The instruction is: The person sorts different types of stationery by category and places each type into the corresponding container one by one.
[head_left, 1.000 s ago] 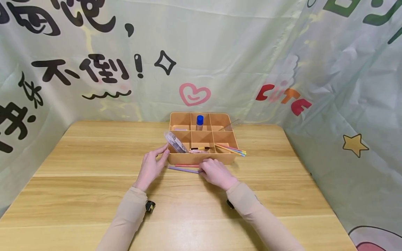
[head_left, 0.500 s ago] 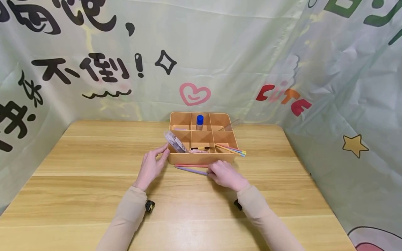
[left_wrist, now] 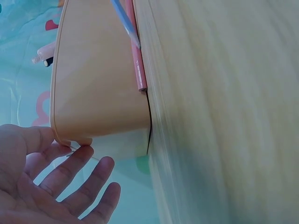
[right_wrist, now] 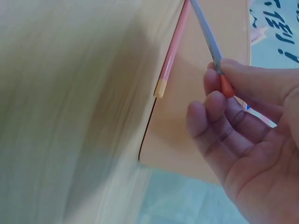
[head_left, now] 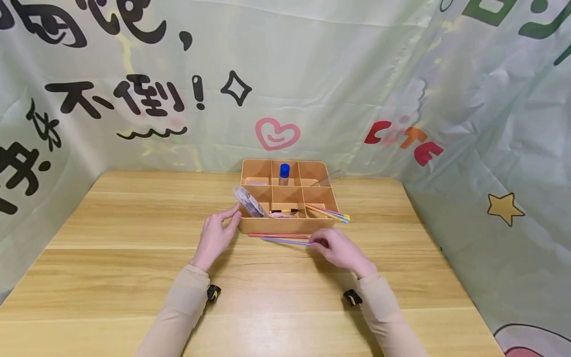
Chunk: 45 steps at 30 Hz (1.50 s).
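A tan organizer box (head_left: 285,226) with several compartments stands at the back of the table. At its front left corner my left hand (head_left: 217,236) pinches the rim between thumb and index finger; the other fingers (left_wrist: 88,189) are spread apart in the left wrist view. My right hand (head_left: 341,250) pinches a purple pencil (head_left: 285,241) by its orange end (right_wrist: 226,87), between thumb and fingertips. The pencil points left, in front of the box. A red pencil (head_left: 267,235) lies on the table along the box's front wall.
Inside the box are a blue-capped glue stick (head_left: 284,174), a tilted clear plastic case (head_left: 251,202), a black and yellow pen (head_left: 281,211) and several pencils (head_left: 327,212) jutting over the right side. A clear ruler (head_left: 328,177) leans at the back right. A printed curtain (head_left: 214,148) hangs behind.
My right hand has moved to the right, drawing the purple pencil along with it, and more of the red pencil shows. The left hand has stayed at the box corner.
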Tool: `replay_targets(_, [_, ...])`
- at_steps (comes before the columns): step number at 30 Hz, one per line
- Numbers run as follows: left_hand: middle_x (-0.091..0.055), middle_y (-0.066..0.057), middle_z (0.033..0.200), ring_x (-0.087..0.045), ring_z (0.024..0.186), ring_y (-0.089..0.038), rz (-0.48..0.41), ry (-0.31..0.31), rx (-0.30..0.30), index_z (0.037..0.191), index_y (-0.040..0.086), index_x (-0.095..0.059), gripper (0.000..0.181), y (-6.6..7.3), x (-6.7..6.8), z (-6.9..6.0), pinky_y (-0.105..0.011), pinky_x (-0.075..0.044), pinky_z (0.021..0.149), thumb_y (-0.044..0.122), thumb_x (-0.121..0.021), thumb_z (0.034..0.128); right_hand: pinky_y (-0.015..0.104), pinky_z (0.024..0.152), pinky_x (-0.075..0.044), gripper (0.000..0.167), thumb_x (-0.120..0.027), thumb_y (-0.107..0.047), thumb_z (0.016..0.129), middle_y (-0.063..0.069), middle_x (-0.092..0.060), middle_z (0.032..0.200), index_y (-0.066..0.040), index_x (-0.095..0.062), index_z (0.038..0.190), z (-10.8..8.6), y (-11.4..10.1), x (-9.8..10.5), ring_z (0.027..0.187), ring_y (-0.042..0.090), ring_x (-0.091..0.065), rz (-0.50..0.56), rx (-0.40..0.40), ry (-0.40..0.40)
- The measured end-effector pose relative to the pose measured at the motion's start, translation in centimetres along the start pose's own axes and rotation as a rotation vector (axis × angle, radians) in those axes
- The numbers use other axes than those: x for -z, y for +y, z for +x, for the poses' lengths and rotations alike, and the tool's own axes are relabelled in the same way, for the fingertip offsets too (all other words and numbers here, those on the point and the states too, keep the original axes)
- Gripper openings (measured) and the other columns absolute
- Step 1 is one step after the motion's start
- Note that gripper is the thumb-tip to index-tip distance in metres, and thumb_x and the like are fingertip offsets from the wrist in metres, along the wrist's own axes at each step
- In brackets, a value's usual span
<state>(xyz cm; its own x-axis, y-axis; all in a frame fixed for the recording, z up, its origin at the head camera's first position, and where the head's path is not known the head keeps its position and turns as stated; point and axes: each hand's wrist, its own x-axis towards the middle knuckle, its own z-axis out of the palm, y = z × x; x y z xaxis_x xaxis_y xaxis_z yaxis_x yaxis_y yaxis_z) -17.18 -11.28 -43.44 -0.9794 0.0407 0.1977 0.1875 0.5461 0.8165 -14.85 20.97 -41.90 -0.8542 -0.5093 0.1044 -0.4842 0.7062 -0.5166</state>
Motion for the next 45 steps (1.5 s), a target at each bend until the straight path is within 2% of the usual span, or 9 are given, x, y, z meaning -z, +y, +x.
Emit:
replay_targets(9, [-0.059, -0.009, 0.142, -0.052, 0.137, -0.036, 0.003, 0.001, 0.007, 0.138, 0.009, -0.06, 0.039, -0.1, 0.0, 0.0, -0.056, -0.038, 0.118, 0.027, -0.057, 0.1036, 0.019, 0.067, -0.052, 0.009, -0.067, -0.004, 0.094, 0.008, -0.074, 0.09, -0.005, -0.075, 0.097, -1.1, 0.7, 0.3, 0.075, 0.003, -0.057, 0.073, -0.002, 0.109])
replay_targets(16, [-0.06, -0.009, 0.142, -0.053, 0.137, -0.035, 0.008, 0.004, 0.008, 0.138, 0.011, -0.06, 0.039, -0.3, -0.1, 0.0, -0.056, -0.04, 0.117, 0.028, -0.057, 0.1036, 0.02, 0.068, -0.055, 0.009, -0.068, 0.0, 0.093, 0.008, -0.074, 0.089, -0.005, -0.075, 0.095, -1.4, 0.6, 0.7, 0.077, 0.004, -0.061, 0.108, 0.06, 0.197])
replay_targets(21, [-0.06, -0.009, 0.142, -0.053, 0.137, -0.035, 0.009, 0.003, 0.007, 0.139, 0.01, -0.06, 0.039, -0.4, -0.1, 0.0, -0.056, -0.039, 0.117, 0.028, -0.057, 0.1037, 0.02, 0.07, -0.057, 0.009, -0.068, 0.001, 0.093, 0.01, -0.074, 0.088, -0.004, -0.076, 0.094, -1.4, 0.3, 1.2, 0.076, 0.014, -0.066, 0.197, 0.098, 0.253])
replay_targets(26, [-0.06, -0.009, 0.142, -0.053, 0.137, -0.036, 0.011, 0.001, 0.01, 0.139, 0.01, -0.06, 0.039, -0.3, -0.1, 0.0, -0.056, -0.039, 0.117, 0.027, -0.057, 0.1036, 0.017, 0.069, -0.056, 0.009, -0.068, 0.001, 0.093, 0.007, -0.073, 0.083, -0.005, -0.076, 0.094, -1.3, 0.0, 2.2, 0.072, 0.007, -0.063, 0.254, 0.114, 0.322])
replay_targets(29, [-0.061, -0.009, 0.141, -0.053, 0.136, -0.036, 0.01, 0.002, 0.011, 0.139, 0.01, -0.06, 0.039, -0.2, -0.1, -0.1, -0.056, -0.04, 0.117, 0.026, -0.058, 0.1032, 0.015, 0.066, -0.056, 0.011, -0.067, 0.007, 0.091, 0.007, -0.07, 0.078, 0.0, -0.075, 0.093, -1.2, -0.2, 3.0, 0.067, 0.005, -0.06, 0.323, 0.15, 0.384])
replay_targets(35, [-0.06, -0.009, 0.141, -0.053, 0.136, -0.036, 0.009, -0.001, 0.005, 0.138, 0.01, -0.06, 0.039, -0.1, -0.2, -0.1, -0.056, -0.039, 0.117, 0.027, -0.058, 0.1033, 0.014, 0.065, -0.056, 0.013, -0.063, 0.02, 0.086, -0.008, -0.067, 0.079, 0.012, -0.071, 0.092, -1.1, -0.5, 4.6, 0.064, 0.003, -0.061, 0.485, 0.254, 0.537])
replay_targets(40, [-0.06, -0.009, 0.142, -0.053, 0.137, -0.036, 0.006, -0.006, 0.001, 0.138, 0.009, -0.06, 0.039, 0.0, -0.3, -0.1, -0.055, -0.039, 0.118, 0.027, -0.057, 0.1035, 0.012, 0.062, -0.053, 0.01, -0.063, 0.017, 0.088, -0.001, -0.068, 0.08, 0.013, -0.07, 0.093, -1.7, -0.4, 5.5, 0.064, 0.01, -0.061, 0.513, 0.222, 0.643])
replay_targets(45, [-0.06, -0.01, 0.141, -0.054, 0.135, -0.037, 0.012, 0.009, -0.013, 0.138, 0.009, -0.06, 0.039, -0.2, -0.2, 0.0, -0.055, -0.04, 0.117, 0.027, -0.057, 0.1035, 0.011, 0.06, -0.052, 0.009, -0.064, 0.017, 0.088, -0.011, -0.07, 0.085, 0.015, -0.069, 0.094, -1.6, -0.1, 5.6, 0.065, 0.009, -0.062, 0.496, 0.183, 0.737])
